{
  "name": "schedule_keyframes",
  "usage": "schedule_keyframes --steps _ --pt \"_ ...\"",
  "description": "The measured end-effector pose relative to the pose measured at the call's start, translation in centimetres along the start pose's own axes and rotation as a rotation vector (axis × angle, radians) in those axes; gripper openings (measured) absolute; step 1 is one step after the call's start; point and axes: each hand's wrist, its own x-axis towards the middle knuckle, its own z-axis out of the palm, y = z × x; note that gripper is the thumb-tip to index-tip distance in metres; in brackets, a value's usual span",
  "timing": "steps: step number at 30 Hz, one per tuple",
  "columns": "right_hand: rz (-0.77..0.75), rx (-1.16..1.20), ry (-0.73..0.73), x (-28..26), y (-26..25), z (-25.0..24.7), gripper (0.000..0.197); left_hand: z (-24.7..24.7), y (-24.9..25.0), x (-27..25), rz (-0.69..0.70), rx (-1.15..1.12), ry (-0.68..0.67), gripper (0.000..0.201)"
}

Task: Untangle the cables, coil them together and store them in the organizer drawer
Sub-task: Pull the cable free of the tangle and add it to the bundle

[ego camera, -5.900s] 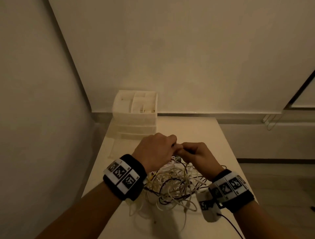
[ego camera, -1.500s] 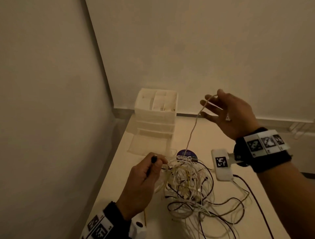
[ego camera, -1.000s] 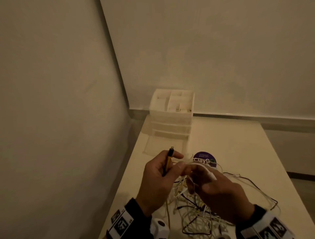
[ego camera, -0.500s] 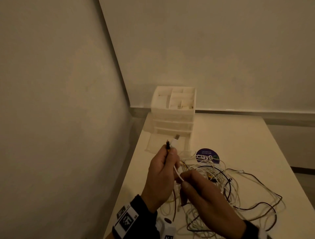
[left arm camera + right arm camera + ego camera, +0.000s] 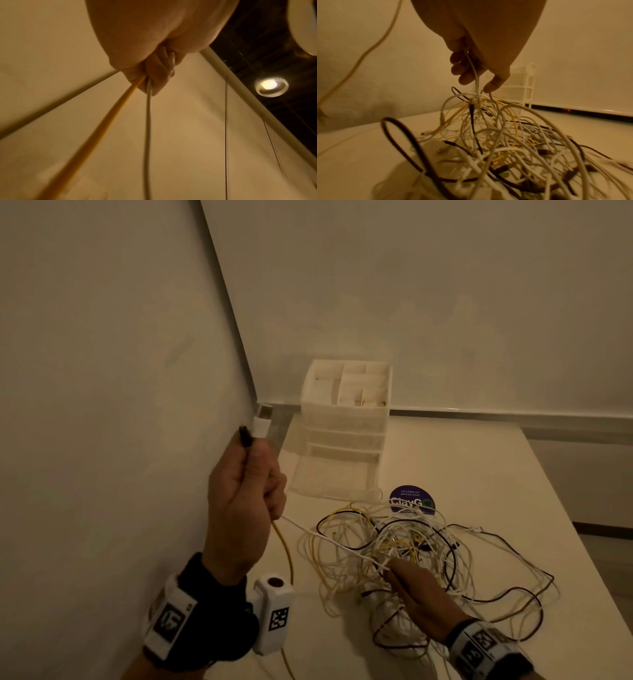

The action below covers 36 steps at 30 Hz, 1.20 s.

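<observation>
Cables (image 5: 404,546) lie in a loose tangle of white, yellow and dark strands on the table (image 5: 479,467), in front of the organizer (image 5: 346,419), whose lowest drawer (image 5: 332,477) is pulled out toward the heap. The left hand (image 5: 245,501) is raised left of the organizer, fingers curled tight round a yellow cable (image 5: 109,121) and a white cable (image 5: 147,121); a white plug (image 5: 262,422) and a dark plug (image 5: 245,436) stick up out of the fist, and both strands run down to the tangle. The right hand (image 5: 418,594) hangs low over the near side of the heap, fingers (image 5: 464,67) bent with a white strand (image 5: 475,75) running between them and the thumb. A round purple sticker (image 5: 412,500) lies just beyond the tangle.
</observation>
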Motion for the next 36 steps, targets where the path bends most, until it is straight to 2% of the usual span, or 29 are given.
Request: schedule_keyframes --steps 2,4,6,8,9,11,13,15,19,22,26,29,31,32,34,36 --pt "0.046 0.040 0.079 1.0 0.4 -0.9 0.028 0.0 0.0 -1.1 0.012 0.147 -0.073 0.030" --pt "0.079 0.091 0.169 2.0 -0.8 -2.6 0.027 0.3 -0.6 -2.2 0.000 0.375 -0.230 0.022" --pt "0.032 0.158 0.255 2.7 -3.3 -4.9 0.026 1.0 -1.4 -3.0 -0.017 0.558 -0.405 0.016" --pt "-0.068 0.190 0.279 3.2 -6.5 -7.3 0.025 2.2 -2.0 -3.7 0.008 0.601 -0.460 0.005" --pt "-0.124 0.180 0.258 3.4 -7.9 -8.3 0.024 2.8 -2.2 -3.8 0.040 0.613 -0.447 0.005" --pt "-0.205 0.121 0.180 3.8 -10.0 -9.6 0.021 4.0 -2.3 -3.7 0.070 0.628 -0.385 0.020" --pt "-0.226 0.075 0.102 4.1 -11.1 -10.4 0.019 4.9 -2.5 -2.9 0.086 0.639 -0.351 0.031" --pt "-0.219 0.064 0.061 4.1 -11.7 -11.1 0.022 5.8 -3.2 -1.7 0.098 0.691 -0.385 0.030" --pt "-0.189 0.179 0.105 3.2 -11.9 -12.1 0.023 7.0 -4.9 -0.4 0.131 0.842 -0.394 0.020" --pt "-0.185 0.288 0.116 2.2 -11.6 -11.7 0.025 7.6 -4.8 -0.9 0.141 0.824 -0.377 0.026" --pt "-0.158 0.265 0.114 1.3 -10.0 -9.8 0.021 7.6 -5.0 -1.4 0.152 0.786 -0.320 0.026" --pt "-0.175 0.229 0.193 1.0 -9.0 -7.9 0.021 7.4 -4.5 -1.6 0.164 0.764 -0.270 0.023" --pt "-0.197 0.179 0.212 1.4 -8.1 -6.7 0.022 7.4 -3.4 -1.6 0.164 0.692 -0.189 0.017" --pt "-0.185 0.148 0.186 1.6 -7.3 -5.9 0.023 7.3 -2.5 -1.5 0.146 0.615 -0.101 0.016" --pt "-0.113 0.095 0.093 1.7 -4.7 -4.0 0.024 6.4 -0.4 -0.4 0.137 0.433 0.087 0.017" --pt "-0.003 0.064 0.077 1.2 -1.8 -2.3 0.027 4.7 1.2 0.8 0.204 0.459 0.152 0.021"
